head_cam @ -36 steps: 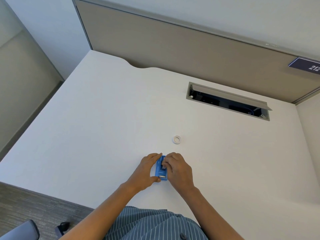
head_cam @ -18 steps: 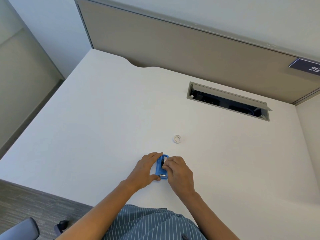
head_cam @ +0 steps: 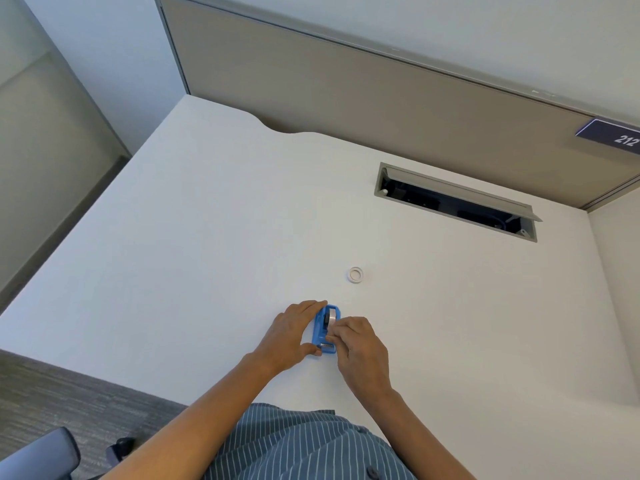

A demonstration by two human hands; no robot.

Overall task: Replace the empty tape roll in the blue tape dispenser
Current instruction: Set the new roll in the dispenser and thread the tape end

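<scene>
On white desk [head_cam: 207, 237], hands gripping blue tape dispenser [head_cam: 320, 336]

Smooth blue plastic tape dispenser [head_cam: 318, 332] with shiny metal cutter [head_cam: 327, 347], glossy roll of tape [head_cam: 332, 314], matt white desk [head_cam: 207, 237], striped cloth shirt [head_cam: 304, 445], fabric-covered partition panel [head_cam: 346, 91]

both hands [head_cam: 294, 336] curled close together

Dispenser [head_cam: 320, 336] right side: hidden behind the right hand [head_cam: 360, 344].
Sign [head_cam: 611, 136]: cut by the edge — only "212" shows.
Chair [head_cam: 41, 455]: cropped at the corner.
</scene>
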